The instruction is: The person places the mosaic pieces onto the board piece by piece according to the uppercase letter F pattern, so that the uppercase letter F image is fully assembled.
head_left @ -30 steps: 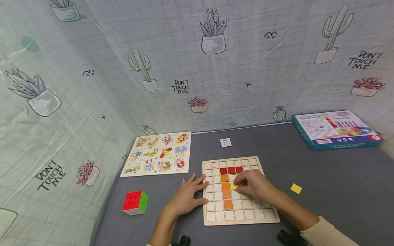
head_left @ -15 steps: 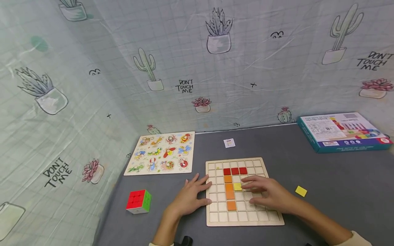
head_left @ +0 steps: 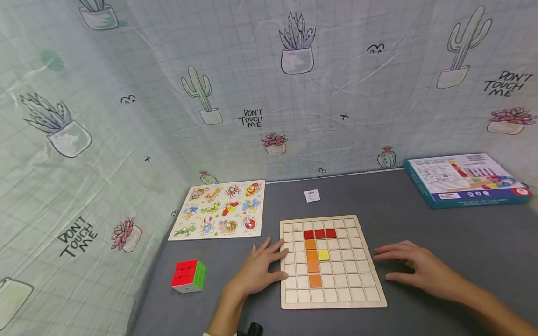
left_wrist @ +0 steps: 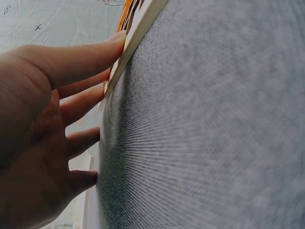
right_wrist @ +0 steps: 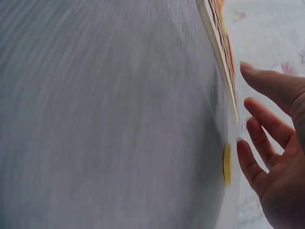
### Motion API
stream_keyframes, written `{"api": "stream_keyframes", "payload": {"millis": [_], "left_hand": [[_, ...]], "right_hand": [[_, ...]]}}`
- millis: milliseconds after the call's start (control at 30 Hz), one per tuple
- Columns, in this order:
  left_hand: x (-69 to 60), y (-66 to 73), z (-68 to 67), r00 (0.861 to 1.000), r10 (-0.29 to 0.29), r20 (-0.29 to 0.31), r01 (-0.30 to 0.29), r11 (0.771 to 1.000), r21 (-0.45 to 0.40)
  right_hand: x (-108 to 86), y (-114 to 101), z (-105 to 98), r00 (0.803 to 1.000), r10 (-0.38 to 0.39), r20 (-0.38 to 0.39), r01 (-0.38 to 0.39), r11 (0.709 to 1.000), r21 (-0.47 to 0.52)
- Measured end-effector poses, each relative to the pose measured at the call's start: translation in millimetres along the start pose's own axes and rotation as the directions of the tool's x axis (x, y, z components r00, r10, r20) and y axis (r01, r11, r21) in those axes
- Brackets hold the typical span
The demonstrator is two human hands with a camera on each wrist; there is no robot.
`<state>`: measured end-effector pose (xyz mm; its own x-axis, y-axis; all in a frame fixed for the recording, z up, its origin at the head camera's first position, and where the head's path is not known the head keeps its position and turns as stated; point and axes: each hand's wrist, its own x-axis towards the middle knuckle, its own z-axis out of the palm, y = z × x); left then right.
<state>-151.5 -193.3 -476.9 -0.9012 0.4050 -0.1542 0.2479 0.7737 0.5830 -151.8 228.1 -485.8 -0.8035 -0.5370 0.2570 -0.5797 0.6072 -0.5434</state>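
Observation:
A wooden grid board (head_left: pixel 347 281) lies on the dark table. Three red tiles (head_left: pixel 320 234) form a row on it, with orange tiles (head_left: pixel 313 261) in a column below and one yellow tile (head_left: pixel 323 255) beside that column. My left hand (head_left: pixel 260 267) rests with spread fingers against the board's left edge; in the left wrist view, the thumb touches the board's rim (left_wrist: pixel 138 40). Right of the board, my right hand (head_left: pixel 426 270) hovers with nothing held. A loose yellow tile (right_wrist: pixel 227 164) lies near its fingers, mostly hidden by the hand in the head view.
A picture puzzle board with insects (head_left: pixel 218 210) lies at the back left, and a puzzle cube (head_left: pixel 187 276) stands in front of it. Behind the grid board is a small printed card (head_left: pixel 312 195). A flat game box (head_left: pixel 468 179) occupies the back right, before a hanging cloth.
My right hand has let go of the yellow tile on the board and moved right, off the board, to the loose yellow tile. The left hand stays at the board's edge.

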Motion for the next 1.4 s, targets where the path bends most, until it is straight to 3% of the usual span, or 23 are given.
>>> {"api": "stream_keyframes", "payload": {"millis": [167,367,733,1000,1400], "left_hand": [[0.3,-1.1,0.0,1.000,0.003,-0.004,-0.003,1.000,-0.001],[0.1,-1.7,0.1,1.000,0.002,-0.002,-0.002,1.000,0.001],[0.1,-1.1,0.0,1.000,0.003,-0.003,-0.003,1.000,0.000],[0.3,-0.5,-1.4,1.000,0.014,-0.008,-0.014,1.000,0.006],[0.1,-0.4,0.5,1.000,0.010,-0.010,-0.010,1.000,0.020]], "right_hand": [[-13.7,22.3,-12.1,0.999,0.012,-0.042,-0.017,0.994,-0.112],[-22.6,38.1,-17.3,0.999,0.050,-0.009,-0.050,0.984,-0.174],[-23.0,39.9,-18.1,0.990,0.134,0.031,-0.127,0.979,-0.159],[-21.9,42.4,-18.5,0.996,0.086,-0.035,-0.091,0.980,-0.177],[-19.4,36.7,-17.1,0.993,0.092,-0.068,-0.104,0.975,-0.195]]}}
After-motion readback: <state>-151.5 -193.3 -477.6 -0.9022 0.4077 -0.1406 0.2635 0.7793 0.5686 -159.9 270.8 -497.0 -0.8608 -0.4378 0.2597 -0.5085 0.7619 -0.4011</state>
